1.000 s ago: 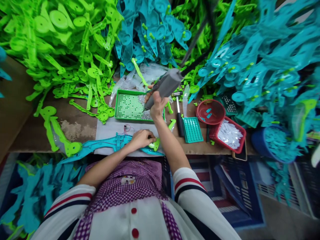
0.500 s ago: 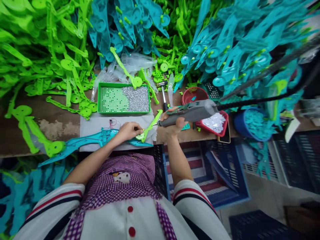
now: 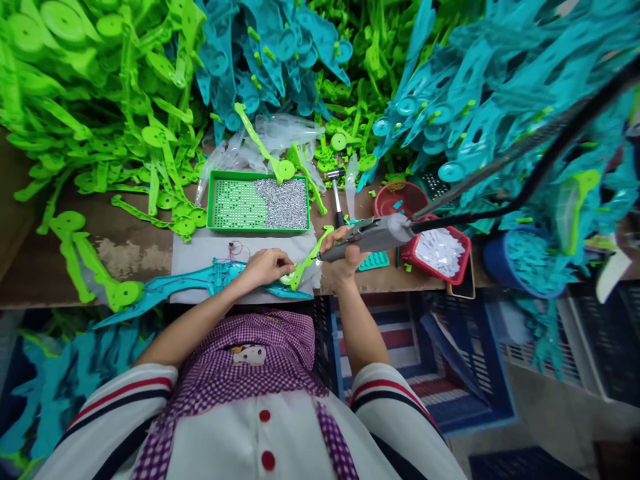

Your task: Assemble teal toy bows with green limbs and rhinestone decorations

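In my right hand (image 3: 346,259) is a grey electric screwdriver (image 3: 375,235), its cord end raised to the right and its tip pointing left at a light-green plastic arm (image 3: 311,257). My left hand (image 3: 265,268) is closed in a pinch by the round end of that green arm; what lies between the fingertips is too small to make out. Beneath both is a long turquoise plastic shell (image 3: 185,281) with thin red wires, partly covered by my left wrist. The shell rests on a grey cloth (image 3: 193,250) at the table's front edge.
Behind the cloth stands a green tray (image 3: 209,203) of small metal screws. A hammer (image 3: 336,193), a red bowl (image 3: 385,200) and a red bin of white pieces (image 3: 467,247) are to the right. Green parts (image 3: 160,137) and turquoise parts (image 3: 450,127) pile up behind; black cords (image 3: 530,180) cross the right side.
The whole view has shifted slightly, so things appear farther right. The screwdriver's cord end has swung a little left and looks foreshortened. My left hand keeps its pinch by the green arm.
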Demonstrator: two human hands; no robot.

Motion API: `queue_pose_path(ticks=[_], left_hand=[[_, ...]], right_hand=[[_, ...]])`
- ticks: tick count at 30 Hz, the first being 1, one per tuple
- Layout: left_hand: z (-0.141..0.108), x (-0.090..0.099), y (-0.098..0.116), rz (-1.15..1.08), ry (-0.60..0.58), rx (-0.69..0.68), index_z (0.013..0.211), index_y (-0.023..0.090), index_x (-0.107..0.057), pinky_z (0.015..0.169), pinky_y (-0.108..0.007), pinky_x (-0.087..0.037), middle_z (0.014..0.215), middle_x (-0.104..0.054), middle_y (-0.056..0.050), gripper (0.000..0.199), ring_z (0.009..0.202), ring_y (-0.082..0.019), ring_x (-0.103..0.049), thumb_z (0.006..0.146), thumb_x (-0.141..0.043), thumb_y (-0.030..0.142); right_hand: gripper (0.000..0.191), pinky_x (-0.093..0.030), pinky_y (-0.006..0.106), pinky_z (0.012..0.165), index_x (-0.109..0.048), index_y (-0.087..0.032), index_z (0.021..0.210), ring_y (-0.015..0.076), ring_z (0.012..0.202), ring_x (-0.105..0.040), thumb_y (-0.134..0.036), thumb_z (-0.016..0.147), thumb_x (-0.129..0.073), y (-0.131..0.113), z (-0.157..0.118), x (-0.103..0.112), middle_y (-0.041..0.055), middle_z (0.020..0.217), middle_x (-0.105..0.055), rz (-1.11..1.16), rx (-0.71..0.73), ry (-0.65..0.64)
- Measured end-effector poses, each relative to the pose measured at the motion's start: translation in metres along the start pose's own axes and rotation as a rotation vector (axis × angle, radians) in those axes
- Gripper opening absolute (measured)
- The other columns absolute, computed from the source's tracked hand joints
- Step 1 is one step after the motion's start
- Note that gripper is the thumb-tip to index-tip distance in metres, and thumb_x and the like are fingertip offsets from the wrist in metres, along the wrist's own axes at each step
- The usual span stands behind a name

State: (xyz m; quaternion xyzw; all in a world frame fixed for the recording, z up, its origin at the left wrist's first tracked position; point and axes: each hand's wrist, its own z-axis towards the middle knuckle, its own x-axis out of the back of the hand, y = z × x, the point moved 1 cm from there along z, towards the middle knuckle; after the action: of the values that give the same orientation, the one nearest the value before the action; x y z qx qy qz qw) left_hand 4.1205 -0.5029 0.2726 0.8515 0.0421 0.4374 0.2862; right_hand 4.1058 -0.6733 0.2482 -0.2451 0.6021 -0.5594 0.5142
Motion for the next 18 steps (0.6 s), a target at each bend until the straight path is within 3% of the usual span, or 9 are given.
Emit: queue_pose_path(ticks=[3,6,8,12,14,18], left_hand=[[0.000,0.001,0.001,-0.016,-0.015,0.002,0.090,0.022,-0.077,0.070,-0.027,-0.043,0.093,-0.074,-0.004,0.015,0.081,-0.018,-0.065,0.085,-0.064,0.028],[-0.001,0.002,0.002,-0.027,-0.026,0.010,0.091,0.023,-0.077,0.070,-0.027,-0.044,0.095,-0.075,-0.003,0.015,0.083,-0.019,-0.066,0.084,-0.065,0.029],[-0.001,0.003,0.003,-0.033,-0.023,0.008,0.092,0.023,-0.077,0.073,-0.028,-0.045,0.097,-0.075,-0.003,0.016,0.087,-0.020,-0.067,0.085,-0.065,0.029],[-0.001,0.004,0.005,-0.053,-0.035,0.029,0.095,0.021,-0.078,0.078,-0.031,-0.047,0.102,-0.075,-0.005,0.018,0.093,-0.024,-0.068,0.084,-0.065,0.027],[-0.001,0.004,0.005,-0.058,-0.042,0.041,0.096,0.022,-0.078,0.079,-0.032,-0.048,0.105,-0.075,-0.005,0.018,0.095,-0.025,-0.068,0.084,-0.065,0.028],[0.000,0.003,0.004,-0.039,-0.033,0.055,0.097,0.024,-0.078,0.081,-0.031,-0.050,0.106,-0.075,-0.004,0.019,0.098,-0.024,-0.068,0.085,-0.064,0.030]], right_hand=[[0.057,-0.034,0.025,0.037,-0.050,-0.026,0.070,0.0105,0.038,-0.038,-0.082,0.063,-0.055,-0.016,0.005,-0.009,-0.0073,0.049,-0.035,0.070,0.045,0.014],[0.065,-0.035,0.026,0.038,-0.051,-0.027,0.073,0.0101,0.039,-0.038,-0.091,0.060,-0.048,-0.021,0.023,-0.041,-0.0065,0.052,-0.038,0.083,0.103,0.052],[0.069,-0.039,0.028,0.039,-0.052,-0.027,0.074,0.0106,0.040,-0.041,-0.094,0.058,-0.045,-0.013,0.040,-0.075,-0.0052,0.055,-0.042,0.064,0.096,0.013],[0.057,-0.047,0.029,0.049,-0.059,-0.024,0.077,0.0108,0.046,-0.048,-0.080,0.074,-0.050,0.020,0.071,-0.131,-0.0049,0.055,-0.047,0.033,0.083,-0.130],[0.053,-0.047,0.028,0.051,-0.061,-0.022,0.076,0.0098,0.046,-0.048,-0.075,0.078,-0.051,0.034,0.078,-0.142,-0.0055,0.054,-0.047,0.032,0.098,-0.160],[0.053,-0.044,0.025,0.050,-0.060,-0.020,0.071,0.0082,0.046,-0.047,-0.071,0.080,-0.052,0.044,0.081,-0.140,-0.0060,0.053,-0.046,0.019,0.113,-0.151]])
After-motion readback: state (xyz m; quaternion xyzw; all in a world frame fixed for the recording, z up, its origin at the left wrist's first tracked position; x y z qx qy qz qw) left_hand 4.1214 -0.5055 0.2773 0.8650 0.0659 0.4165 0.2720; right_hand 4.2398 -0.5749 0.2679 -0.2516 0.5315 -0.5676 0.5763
